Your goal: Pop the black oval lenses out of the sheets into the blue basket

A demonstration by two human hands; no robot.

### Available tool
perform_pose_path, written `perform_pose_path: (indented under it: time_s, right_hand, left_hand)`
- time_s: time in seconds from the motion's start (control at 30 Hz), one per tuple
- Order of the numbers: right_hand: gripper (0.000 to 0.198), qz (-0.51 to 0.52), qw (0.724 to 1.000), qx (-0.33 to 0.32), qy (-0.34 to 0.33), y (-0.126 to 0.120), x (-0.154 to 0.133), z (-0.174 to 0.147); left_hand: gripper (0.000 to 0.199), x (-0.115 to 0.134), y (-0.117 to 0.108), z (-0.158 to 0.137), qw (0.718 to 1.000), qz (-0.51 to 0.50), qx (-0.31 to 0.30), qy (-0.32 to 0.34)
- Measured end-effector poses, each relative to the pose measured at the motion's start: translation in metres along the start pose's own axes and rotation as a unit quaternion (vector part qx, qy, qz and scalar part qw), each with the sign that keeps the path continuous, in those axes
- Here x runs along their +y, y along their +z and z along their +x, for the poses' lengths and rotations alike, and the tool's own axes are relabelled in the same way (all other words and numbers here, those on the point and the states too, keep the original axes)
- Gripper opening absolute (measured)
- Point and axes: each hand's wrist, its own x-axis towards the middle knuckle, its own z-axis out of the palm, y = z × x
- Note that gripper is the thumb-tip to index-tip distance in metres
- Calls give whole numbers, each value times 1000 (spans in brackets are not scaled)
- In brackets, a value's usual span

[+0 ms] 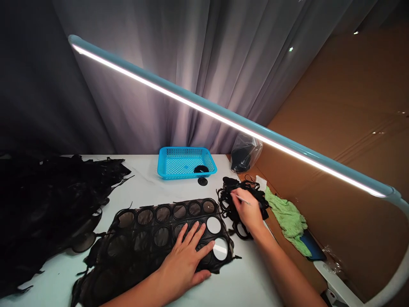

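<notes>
My left hand [185,258] is lying flat with spread fingers, grasping nothing; it is only pressing the black sheet [150,258]. This sheet is reaching from under my palm far to the left, with rows of round shapes in it. Beside my left index fingertip, a lower white circle [220,249] is showing a shine, and an upper white circle [214,225] is lying just beyond; whether clear film is covering them, I cannot tell.

Farther and to the right, my right hand [249,209] is pinching a thin tool [243,199] above the heap of black scraps [230,184]. Whether the tip is touching a scrap, I am not seeing.

I judge that I am working the pieces with the tool while the left palm is steadying the sheet. The next move, I think, is calling for a firm left palm and a light, exact right pinch.

Right of my right hand, a green cloth [286,217] is lying. Ahead of my left hand, a black disc [202,182] is resting on the white table [143,183], just before a blue basket [175,174]. Beyond my right hand, a plastic bag [245,153] is standing.
</notes>
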Motion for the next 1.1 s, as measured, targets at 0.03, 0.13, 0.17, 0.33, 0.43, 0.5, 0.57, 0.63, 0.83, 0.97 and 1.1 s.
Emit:
perform_pose_path:
  time_s: [0.03,0.13,0.17,0.33,0.43,0.5,0.57,0.63,0.83,0.97,1.1]
  right_hand:
    - [19,49,998,-39,-3,5,-3,3]
    - [16,179,971,-158,-7,24,-17,4]
    - [16,208,961,-180,-4,30,-21,3]
    - [17,289,932,-217,32,36,-21,4]
    - [16,302,927,-218,44,33,-20,7]
    - [16,307,926,-216,50,33,-21,7]
    - [18,312,924,-215,49,34,-22,7]
    - [19,317,923,-213,46,35,-23,7]
    - [20,307,926,-216,40,35,-22,8]
    - [19,258,944,-204,-12,39,-26,-3]
    - [16,110,970,-184,-112,42,-23,-6]
  left_hand:
    - [71,-1,-1,2,1000,-2,0,-1]
    - [69,-7,-6,12,1000,5,10,-16]
    - [68,-10,-7,16,999,11,19,-24]
    - [64,-26,-6,30,998,34,35,-44]
    - [65,-29,-4,28,998,37,26,-34]
    - [65,-29,-4,27,999,34,21,-28]
    - [65,-28,-5,26,999,29,20,-23]
    - [65,-28,-6,25,999,26,20,-22]
    - [65,-29,-4,25,999,25,34,-18]
    - [63,-29,-3,25,999,27,32,-19]
    - [65,-27,-4,26,998,34,32,-33]
